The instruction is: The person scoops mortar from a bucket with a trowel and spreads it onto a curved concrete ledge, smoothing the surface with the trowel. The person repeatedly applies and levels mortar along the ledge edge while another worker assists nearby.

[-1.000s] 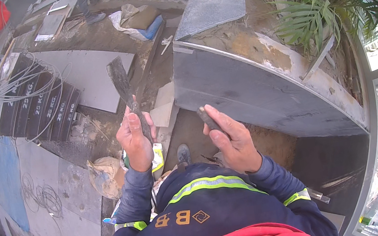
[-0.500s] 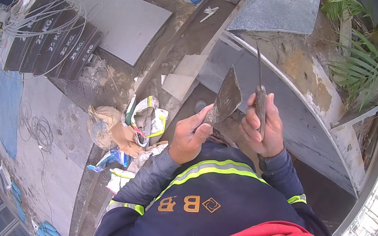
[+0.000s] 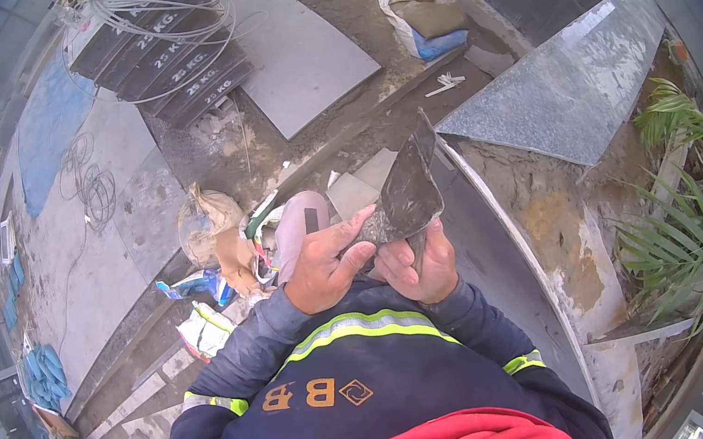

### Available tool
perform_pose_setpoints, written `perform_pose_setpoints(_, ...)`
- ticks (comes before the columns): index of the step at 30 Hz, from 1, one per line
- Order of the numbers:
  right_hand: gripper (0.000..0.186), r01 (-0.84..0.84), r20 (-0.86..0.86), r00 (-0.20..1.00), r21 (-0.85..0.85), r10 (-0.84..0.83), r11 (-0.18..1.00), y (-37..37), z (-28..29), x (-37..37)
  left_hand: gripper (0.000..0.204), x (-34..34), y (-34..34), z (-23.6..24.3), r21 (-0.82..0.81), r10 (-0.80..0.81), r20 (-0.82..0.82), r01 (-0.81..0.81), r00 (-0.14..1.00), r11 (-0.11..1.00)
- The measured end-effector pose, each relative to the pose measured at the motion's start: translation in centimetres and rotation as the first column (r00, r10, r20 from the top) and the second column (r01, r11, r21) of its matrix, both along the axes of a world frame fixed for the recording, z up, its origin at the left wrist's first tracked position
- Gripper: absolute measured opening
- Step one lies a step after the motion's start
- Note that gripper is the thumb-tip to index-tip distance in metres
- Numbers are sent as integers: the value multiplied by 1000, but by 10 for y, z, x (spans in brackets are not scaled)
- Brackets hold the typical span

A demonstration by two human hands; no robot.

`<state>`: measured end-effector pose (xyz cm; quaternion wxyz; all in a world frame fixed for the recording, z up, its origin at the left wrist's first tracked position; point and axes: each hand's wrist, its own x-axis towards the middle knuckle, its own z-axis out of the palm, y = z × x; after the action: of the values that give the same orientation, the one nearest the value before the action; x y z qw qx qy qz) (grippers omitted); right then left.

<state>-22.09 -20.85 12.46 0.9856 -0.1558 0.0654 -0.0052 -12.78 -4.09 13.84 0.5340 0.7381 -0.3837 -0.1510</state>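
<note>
Head view, read from left to right: a blue bundle [image 3: 45,377] lies at the far left, then a loose cable [image 3: 87,186] coiled on grey sheeting, a dark stack [image 3: 178,62] with more cable draped over it, and a crumpled tan bag [image 3: 206,222] near the left sleeve. Next comes the left hand [image 3: 322,267], closed on the lower left end of a scraper [image 3: 408,191]; its pointing finger lies along that end and its thumb sits just below. From this grip the scraper runs up and to the right, away from the person's chest, so its long axis slants across the front of the body, with the wide, dark, smeared blade leaning toward the upper right. Its place is between and above the 2 hands, in front of the jacket [image 3: 327,402]. The left hand has the firmer contact at the narrow end, while the right hand [image 3: 422,273] is the nearer to the blade's lower edge. The right fingers curl in tightly around a short dark handle [image 3: 417,246] right under the blade; most of it is covered, so I cannot tell whether it belongs to a 2nd tool. Farther right, a pale curved ledge [image 3: 502,216] bends downward, a speckled grey slab [image 3: 568,87] lies above it, and palm leaves [image 3: 685,245] spread near the right rim.
</note>
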Motion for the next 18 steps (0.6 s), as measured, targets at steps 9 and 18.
perform_pose_setpoints(9, 55, -31, -63, 998, -17, 30, 999, -1, -29, 36, 48, 19, 35, 3, 131, 89, -167, -68, 982, 989)
perform_pose_setpoints(18, 51, -26, -42, 999, -361, 11, 932, 25, -48, 137, 49, 160, 60, -44, 19, 220, -431, -235, 875, 972)
